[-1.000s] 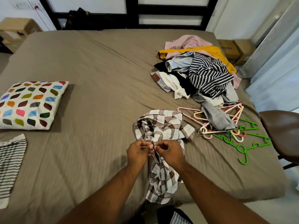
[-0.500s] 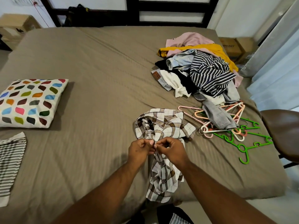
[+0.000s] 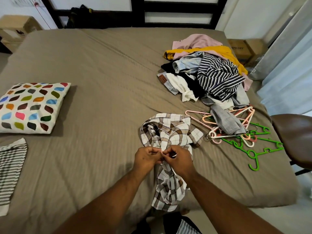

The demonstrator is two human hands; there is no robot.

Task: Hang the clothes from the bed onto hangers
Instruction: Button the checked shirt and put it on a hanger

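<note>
A brown and white plaid shirt (image 3: 170,135) lies crumpled near the bed's front edge, its lower part hanging over the side. My left hand (image 3: 146,157) and my right hand (image 3: 179,159) meet at the shirt's front and pinch its fabric between curled fingers. A heap of clothes (image 3: 211,73) sits at the back right, with a striped top uppermost. Pink, cream and green hangers (image 3: 243,135) lie tangled to the right of the shirt, partly under a grey garment.
The bed (image 3: 101,73) has a taupe sheet. A patterned pillow (image 3: 32,107) and a striped cloth (image 3: 10,168) lie at the left. A brown chair (image 3: 295,139) stands by the bed's right side. Cardboard boxes (image 3: 243,49) sit beyond the far right corner.
Both hands stay pinched on the shirt's front at nearly the same spot; only the fingers shift slightly. The shirt and the rest have not moved.
</note>
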